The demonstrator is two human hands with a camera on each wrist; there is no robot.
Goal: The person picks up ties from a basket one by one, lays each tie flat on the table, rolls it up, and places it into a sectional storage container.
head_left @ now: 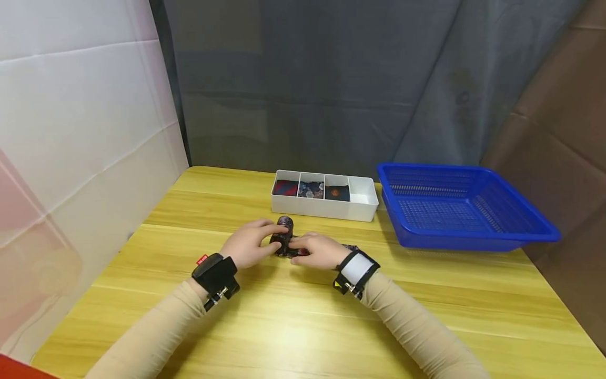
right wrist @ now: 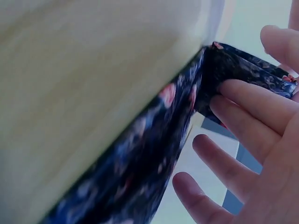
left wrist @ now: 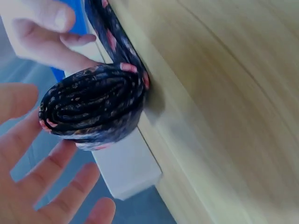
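A dark floral necktie (head_left: 285,223), partly wound into a coil, stands on the table, its loose end running rightward beneath my right hand. In the left wrist view the coil (left wrist: 93,105) shows its layers edge-on. My left hand (head_left: 246,245) is at the coil's left side, fingers spread and fairly straight, fingertips touching it. From the other side, my right hand (head_left: 322,250) lays straight fingertips against the coil, as the right wrist view shows. There the unrolled part of the necktie (right wrist: 135,154) stretches away along the tabletop, a fold visible along it.
Behind the hands sits a white divided box (head_left: 326,209); rolled dark patterned pieces fill three compartments, and its rightmost one shows a bare floor. A blue plastic basket (head_left: 473,239) stands to the right. Grey cloth (head_left: 307,105) hangs behind the wooden table (head_left: 265,326).
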